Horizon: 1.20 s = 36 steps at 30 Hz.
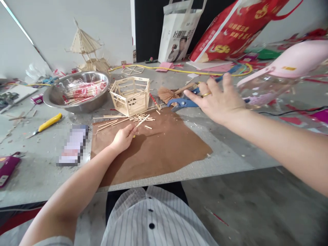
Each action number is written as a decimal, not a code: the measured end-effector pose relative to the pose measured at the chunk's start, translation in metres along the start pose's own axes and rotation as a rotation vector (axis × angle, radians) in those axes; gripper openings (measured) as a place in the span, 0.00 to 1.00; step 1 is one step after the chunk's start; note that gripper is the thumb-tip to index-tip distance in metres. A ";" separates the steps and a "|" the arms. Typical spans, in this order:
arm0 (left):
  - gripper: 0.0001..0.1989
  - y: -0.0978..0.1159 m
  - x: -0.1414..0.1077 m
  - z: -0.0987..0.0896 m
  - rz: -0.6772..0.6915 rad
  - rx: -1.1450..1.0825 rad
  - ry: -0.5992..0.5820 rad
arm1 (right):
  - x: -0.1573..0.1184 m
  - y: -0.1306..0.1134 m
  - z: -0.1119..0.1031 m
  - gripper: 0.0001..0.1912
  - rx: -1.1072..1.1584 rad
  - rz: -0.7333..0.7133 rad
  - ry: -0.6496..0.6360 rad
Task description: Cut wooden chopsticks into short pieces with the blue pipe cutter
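Observation:
My left hand [124, 137] pinches a thin wooden stick [142, 121] over a brown cloth [164, 147]. Short cut sticks [142, 118] lie loose just beyond it. Behind these stands a six-sided open frame [130, 97] of glued sticks, upright on the table. My right hand [220, 99] is stretched out over blue-handled cutters [183, 102], its fingers spread. The thumb side is close to the handles; whether it touches them is hard to see. Beside the cutters lies a brown pleated paper fan [167, 94].
A metal bowl [77, 106] with wrapped sticks stands left, near a yellow utility knife [50, 123] and a phone [73, 145]. A stick pavilion model [85, 44] is at the back. A pink-lidded bottle [271, 82] is right; white [176, 37] and red [228, 32] bags stand behind.

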State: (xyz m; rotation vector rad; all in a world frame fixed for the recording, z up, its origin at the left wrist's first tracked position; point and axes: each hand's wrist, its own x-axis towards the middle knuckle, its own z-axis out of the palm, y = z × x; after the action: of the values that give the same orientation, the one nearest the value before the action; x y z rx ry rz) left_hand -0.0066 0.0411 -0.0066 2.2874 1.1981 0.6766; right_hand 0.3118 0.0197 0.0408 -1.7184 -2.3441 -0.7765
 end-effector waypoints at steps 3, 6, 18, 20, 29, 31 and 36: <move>0.16 0.000 0.000 0.000 0.000 0.018 -0.004 | 0.003 0.000 -0.002 0.23 -0.079 -0.040 -0.032; 0.16 0.001 0.000 0.000 -0.012 0.037 -0.016 | 0.003 0.000 -0.003 0.23 -0.149 -0.048 -0.037; 0.16 0.000 0.000 0.001 -0.025 -0.071 0.026 | 0.005 -0.031 0.008 0.27 0.009 0.161 0.159; 0.17 -0.001 0.000 0.002 -0.038 -0.124 0.056 | 0.005 -0.046 0.011 0.31 0.080 0.197 0.189; 0.18 0.000 -0.002 0.005 -0.042 -0.277 0.209 | 0.012 -0.083 0.026 0.39 0.335 0.134 0.178; 0.17 0.002 -0.004 0.005 -0.012 -0.279 0.222 | 0.012 -0.086 0.025 0.40 0.379 0.137 0.158; 0.16 0.007 -0.008 0.004 0.043 -0.173 0.163 | 0.011 -0.097 0.024 0.42 0.479 0.134 0.109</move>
State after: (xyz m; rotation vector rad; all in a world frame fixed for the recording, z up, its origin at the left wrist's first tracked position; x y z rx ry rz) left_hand -0.0038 0.0297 -0.0067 2.1529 1.1174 0.9596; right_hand 0.2233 0.0193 -0.0074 -1.5543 -2.0929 -0.2479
